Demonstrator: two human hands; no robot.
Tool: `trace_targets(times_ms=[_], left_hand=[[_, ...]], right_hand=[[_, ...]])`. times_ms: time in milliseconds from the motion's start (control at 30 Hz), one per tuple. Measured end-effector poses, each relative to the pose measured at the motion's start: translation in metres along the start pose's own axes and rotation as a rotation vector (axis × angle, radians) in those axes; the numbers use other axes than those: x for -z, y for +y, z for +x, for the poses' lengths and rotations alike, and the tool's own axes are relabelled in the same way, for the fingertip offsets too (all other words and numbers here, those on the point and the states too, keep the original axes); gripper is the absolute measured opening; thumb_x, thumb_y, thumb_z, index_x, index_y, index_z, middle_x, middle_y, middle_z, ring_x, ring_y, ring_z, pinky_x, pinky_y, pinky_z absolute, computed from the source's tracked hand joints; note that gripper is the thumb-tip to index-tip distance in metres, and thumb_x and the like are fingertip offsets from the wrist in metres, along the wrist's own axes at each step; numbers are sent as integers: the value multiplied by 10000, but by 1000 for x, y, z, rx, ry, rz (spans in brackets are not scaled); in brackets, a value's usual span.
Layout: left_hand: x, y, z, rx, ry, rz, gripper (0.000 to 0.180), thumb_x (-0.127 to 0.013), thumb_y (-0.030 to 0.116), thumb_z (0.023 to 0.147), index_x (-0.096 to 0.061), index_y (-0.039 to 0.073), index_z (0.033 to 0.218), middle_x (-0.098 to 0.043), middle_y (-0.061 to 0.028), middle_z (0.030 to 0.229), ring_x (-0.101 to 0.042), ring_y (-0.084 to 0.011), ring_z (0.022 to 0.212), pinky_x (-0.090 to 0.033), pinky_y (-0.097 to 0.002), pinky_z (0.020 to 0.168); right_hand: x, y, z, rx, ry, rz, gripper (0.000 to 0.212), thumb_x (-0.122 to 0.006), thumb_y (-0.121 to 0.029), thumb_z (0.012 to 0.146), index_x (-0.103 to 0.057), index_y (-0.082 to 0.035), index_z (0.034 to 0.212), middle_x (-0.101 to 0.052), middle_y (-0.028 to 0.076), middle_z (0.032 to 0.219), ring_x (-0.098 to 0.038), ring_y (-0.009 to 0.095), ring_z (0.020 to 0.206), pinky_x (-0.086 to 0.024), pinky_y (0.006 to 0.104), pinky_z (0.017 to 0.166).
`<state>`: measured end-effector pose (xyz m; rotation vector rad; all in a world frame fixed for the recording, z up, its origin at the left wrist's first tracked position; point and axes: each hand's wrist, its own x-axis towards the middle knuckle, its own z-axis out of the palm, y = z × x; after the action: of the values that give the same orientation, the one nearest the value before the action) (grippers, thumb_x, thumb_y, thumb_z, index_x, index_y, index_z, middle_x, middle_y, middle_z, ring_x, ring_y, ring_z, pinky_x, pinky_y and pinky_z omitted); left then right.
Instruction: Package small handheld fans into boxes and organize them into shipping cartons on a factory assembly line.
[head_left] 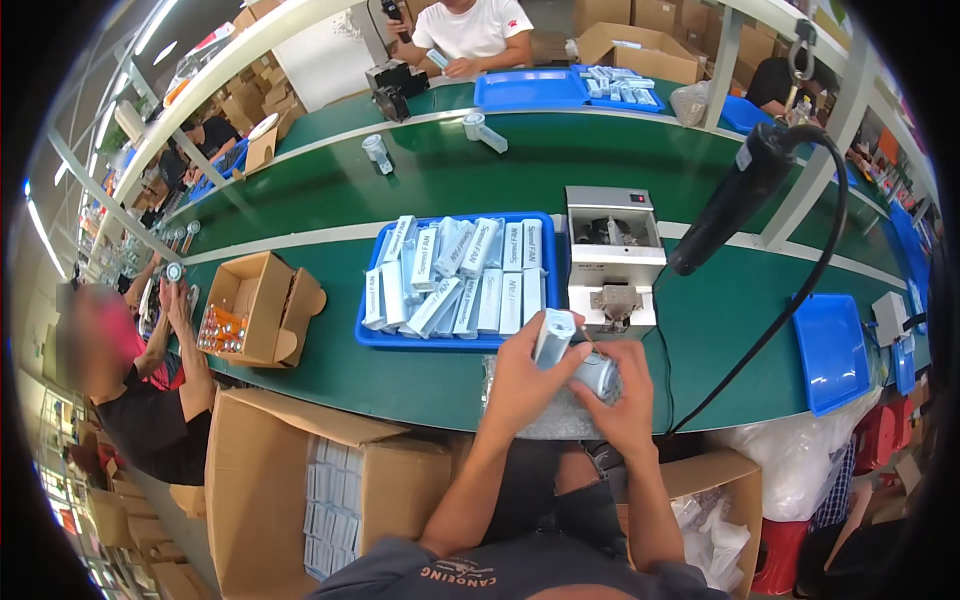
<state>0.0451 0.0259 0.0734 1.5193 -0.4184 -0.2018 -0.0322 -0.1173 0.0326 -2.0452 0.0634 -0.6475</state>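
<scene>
My left hand is closed around a light-blue plastic fan handle, tilted with its end upward. My right hand grips a round light-blue fan head close beside it. Thin wires seem to run between the two parts. Both hands are over the table's near edge, above clear bubble wrap. Just beyond them is a grey-white benchtop machine with a metal fixture on its front. A blue tray to its left is heaped with light-blue printed handle pieces.
A black hand tool hangs at right on a cable. Left stands a carton with small metal-and-orange parts. A conveyor carries two fan pieces. Blue tray lies right; an open carton stands below. Co-workers sit left and opposite.
</scene>
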Motion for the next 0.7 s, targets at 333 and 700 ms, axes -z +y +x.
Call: trace_targets(times_ms=[333, 700], left_hand=[[-17, -12, -10, 73, -55, -190, 164, -768, 74, 898, -668, -1, 1003, -709, -42, 874, -654, -84, 790, -538, -248, 712], [-15, -25, 8, 108, 107, -176, 216, -801, 156, 885, -652, 15, 951, -651, -6, 796, -582, -52, 676, -444, -204, 564]], right_hand=[[10, 16, -16, -62, -7, 233, 351, -770, 12, 802, -666, -9, 1137, -688, 155, 1160, -667, 282, 1076, -510, 362, 951], [-3, 17, -9, -175, 141, 461, 147, -688, 54, 898, -714, 10, 1036, -697, 106, 1058, -623, 132, 843, -500, 263, 803]])
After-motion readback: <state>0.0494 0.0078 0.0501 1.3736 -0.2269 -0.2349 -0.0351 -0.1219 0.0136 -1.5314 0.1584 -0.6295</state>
